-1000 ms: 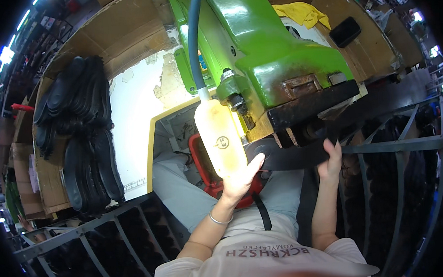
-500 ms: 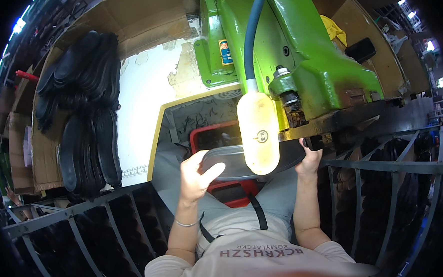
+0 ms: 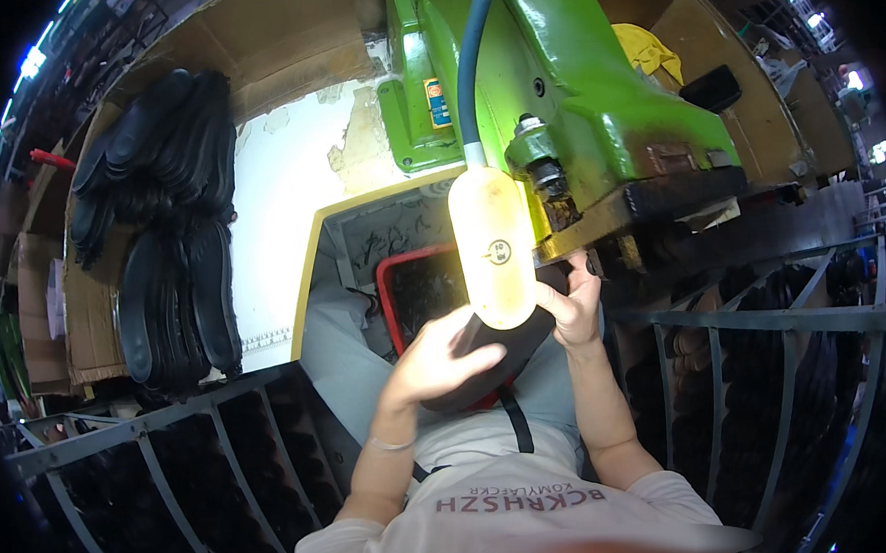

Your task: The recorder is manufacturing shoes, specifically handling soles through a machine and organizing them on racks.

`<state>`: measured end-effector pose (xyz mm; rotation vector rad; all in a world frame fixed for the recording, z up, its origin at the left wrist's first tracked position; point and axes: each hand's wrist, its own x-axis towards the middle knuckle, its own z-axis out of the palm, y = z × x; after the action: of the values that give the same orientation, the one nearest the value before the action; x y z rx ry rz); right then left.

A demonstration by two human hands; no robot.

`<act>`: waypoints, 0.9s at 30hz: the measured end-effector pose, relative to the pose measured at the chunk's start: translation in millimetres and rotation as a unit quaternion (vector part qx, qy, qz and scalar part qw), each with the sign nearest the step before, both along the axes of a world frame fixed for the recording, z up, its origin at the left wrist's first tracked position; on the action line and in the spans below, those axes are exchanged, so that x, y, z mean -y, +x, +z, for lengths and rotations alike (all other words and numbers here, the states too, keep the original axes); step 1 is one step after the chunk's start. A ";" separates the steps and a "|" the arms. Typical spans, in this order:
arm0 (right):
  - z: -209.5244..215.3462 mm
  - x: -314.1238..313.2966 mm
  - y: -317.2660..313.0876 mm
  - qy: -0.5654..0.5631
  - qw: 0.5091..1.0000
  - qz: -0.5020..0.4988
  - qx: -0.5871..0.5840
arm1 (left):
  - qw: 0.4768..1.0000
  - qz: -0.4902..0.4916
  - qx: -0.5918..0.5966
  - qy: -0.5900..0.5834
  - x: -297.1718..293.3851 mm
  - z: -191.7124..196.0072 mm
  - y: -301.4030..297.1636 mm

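Observation:
A black shoe sole (image 3: 519, 351) is held between my two hands, tilted with its left end nearer my body. My left hand (image 3: 435, 362) grips that left end, its thumb lying across the sole. At the far right end, my right hand (image 3: 575, 308) is closed on the sole just below the working head of a green machine (image 3: 594, 98). A glowing oblong lamp (image 3: 494, 249) on a grey flexible neck hides the middle of the sole and part of the machine's edge. Where exactly the sole meets the machine is hidden.
Stacked black soles (image 3: 169, 301) stand at the left on the white tabletop (image 3: 273, 185). A red bin (image 3: 389, 304) with dark scraps sits below the table cut-out. Metal racks (image 3: 766, 322) flank me. A yellow cloth (image 3: 647, 51) and a black phone-like object (image 3: 711, 89) lie at the right.
The sole has turned from nearly level to slanted, its left end swinging down toward me. My left hand moved right and nearer; my right hand shifted left. The whole view shifted slightly.

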<state>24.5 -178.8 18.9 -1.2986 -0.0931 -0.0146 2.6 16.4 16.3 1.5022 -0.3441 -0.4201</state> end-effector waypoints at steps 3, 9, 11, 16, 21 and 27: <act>-18.9 1.2 -14.6 -0.062 0.989 -0.135 0.002 | 0.989 0.133 0.025 0.056 48.3 11.8 17.8; -67.7 -0.6 -135.5 0.037 0.966 0.120 -0.226 | 0.965 0.221 0.125 0.066 64.3 -5.2 16.9; -76.4 -10.9 -150.2 0.058 0.965 0.128 -0.221 | 0.972 0.205 0.118 0.006 65.8 -5.2 23.3; -70.5 -25.7 -141.5 0.002 0.980 0.122 -0.157 | 0.982 0.164 0.070 0.057 60.5 -1.6 30.2; -62.9 -20.0 -152.0 0.013 0.977 0.125 -0.173 | 0.977 0.192 0.085 0.025 56.0 -23.4 19.4; -65.3 6.5 -126.6 0.058 0.988 0.073 -0.119 | 0.956 0.216 0.130 0.151 57.5 -12.6 21.6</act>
<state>-102.1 -185.3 -46.4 -1.1651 0.0175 0.2561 24.2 -41.0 3.7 1.8818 -0.1488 0.0811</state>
